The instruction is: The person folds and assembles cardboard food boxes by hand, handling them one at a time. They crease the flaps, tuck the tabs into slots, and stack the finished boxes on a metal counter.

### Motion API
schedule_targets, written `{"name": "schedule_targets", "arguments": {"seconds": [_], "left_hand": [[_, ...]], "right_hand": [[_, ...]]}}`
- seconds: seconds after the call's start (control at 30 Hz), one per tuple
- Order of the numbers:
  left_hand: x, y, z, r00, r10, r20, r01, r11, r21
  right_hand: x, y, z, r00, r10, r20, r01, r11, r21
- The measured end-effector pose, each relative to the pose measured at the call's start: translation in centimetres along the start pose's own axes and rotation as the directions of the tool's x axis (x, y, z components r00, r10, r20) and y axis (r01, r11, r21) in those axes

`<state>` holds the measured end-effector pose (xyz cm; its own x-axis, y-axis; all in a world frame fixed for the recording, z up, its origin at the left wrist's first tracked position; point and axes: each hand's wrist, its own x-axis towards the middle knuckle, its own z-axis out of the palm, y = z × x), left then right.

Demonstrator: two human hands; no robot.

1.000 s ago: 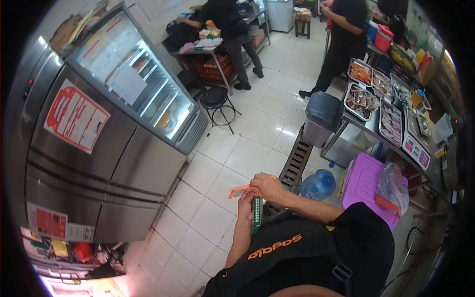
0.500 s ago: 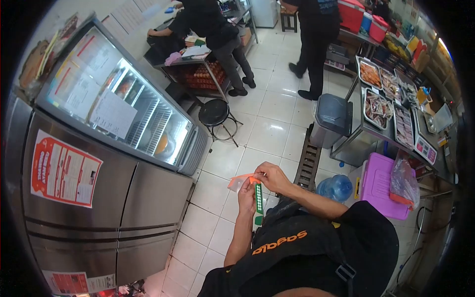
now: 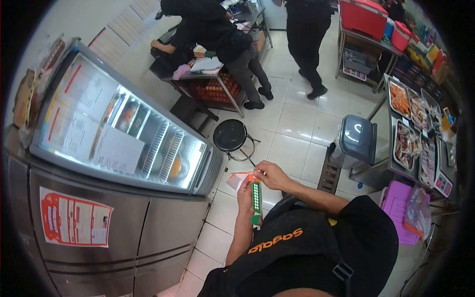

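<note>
"Green, white and orange printed card, by its look. Is that the carton (image 3: 256,197)?"

"Confirmed. One narrow green side carries rows of white diamond shapes. The end toward the stool (image 3: 230,135) is orange, with a pale, orange-edged panel (image 3: 238,180) standing out beside it. A green flap (image 3: 255,220) shows at the end away from the stool. Lettering: too small to read."

"Location?"

"Held up in both hands, on the wearer's side of the stool and well apart from it."

"Fingers?"

"Left hand (image 3: 245,198): clamped on the carton, along its long side. Right hand (image 3: 271,175): closer to the stool, fingertips pinched together on the orange end."

"Handling assessment?"

"Judged light and thin-walled; moderately stiff along its folds, soft across flat faces. It would likely dent or crease under a hard squeeze, and a tab could tear. Surface slip cannot be determined."

"Recommended hold?"

"A light pinch on the long edges of the green side, where the folds should stiffen it. Pressure on the middle of the pale panel is best avoided."
</note>
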<state>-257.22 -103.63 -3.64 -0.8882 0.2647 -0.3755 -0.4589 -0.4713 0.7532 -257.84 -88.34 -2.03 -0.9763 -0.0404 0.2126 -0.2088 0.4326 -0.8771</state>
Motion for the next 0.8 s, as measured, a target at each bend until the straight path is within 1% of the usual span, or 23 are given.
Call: {"name": "schedule_targets", "arguments": {"seconds": [0.1,0.2,0.3,0.4,0.5,0.57,0.6,0.7,0.8], "left_hand": [[5.2,1.4,1.1,0.998,0.061,0.031,-0.062,0.998,0.029],[8.7,2.0,1.9,0.998,0.069,0.015,-0.069,0.998,0.014],[11.9,3.2,3.4,0.999,0.041,-0.005,-0.041,0.999,0.035],[14.8,3.6,4.1,1.0,0.003,-0.013,-0.003,1.0,0.001],[18.1,4.6,4.7,1.0,-0.029,0.005,0.029,0.999,-0.02],[20.4,5.7,5.0,0.999,-0.039,0.03,0.039,0.999,-0.015],[21.9,6.0,4.7,0.999,-0.044,0.006,0.044,0.999,0.004],[26.4,7.5,3.6,0.997,-0.057,0.058,0.06,0.997,-0.046],[31.0,9.8,3.2,0.998,-0.061,0.033,0.063,0.997,-0.053]], "right_hand": [[4.5,0.1,-1.3,0.996,-0.009,-0.093,0.018,0.995,0.098],[7.9,0.8,-2.2,0.99,-0.012,-0.143,0.03,0.992,0.122],[10.7,2.0,-3.1,0.989,0.013,-0.145,0.002,0.995,0.1],[13.4,3.4,-3.9,0.985,0.138,-0.105,-0.115,0.973,0.199],[16.1,4.2,-4.7,0.99,0.104,-0.1,-0.087,0.983,0.165],[18.5,5.1,-5.1,0.992,0.107,-0.063,-0.097,0.985,0.14],[19.7,5.6,-5.1,0.993,0.111,-0.04,-0.105,0.986,0.128],[23.6,6.3,-5.2,0.996,-0.079,-0.052,0.074,0.993,-0.09],[27.3,5.7,-4.8,0.977,-0.204,-0.057,0.169,0.911,-0.375]]}}
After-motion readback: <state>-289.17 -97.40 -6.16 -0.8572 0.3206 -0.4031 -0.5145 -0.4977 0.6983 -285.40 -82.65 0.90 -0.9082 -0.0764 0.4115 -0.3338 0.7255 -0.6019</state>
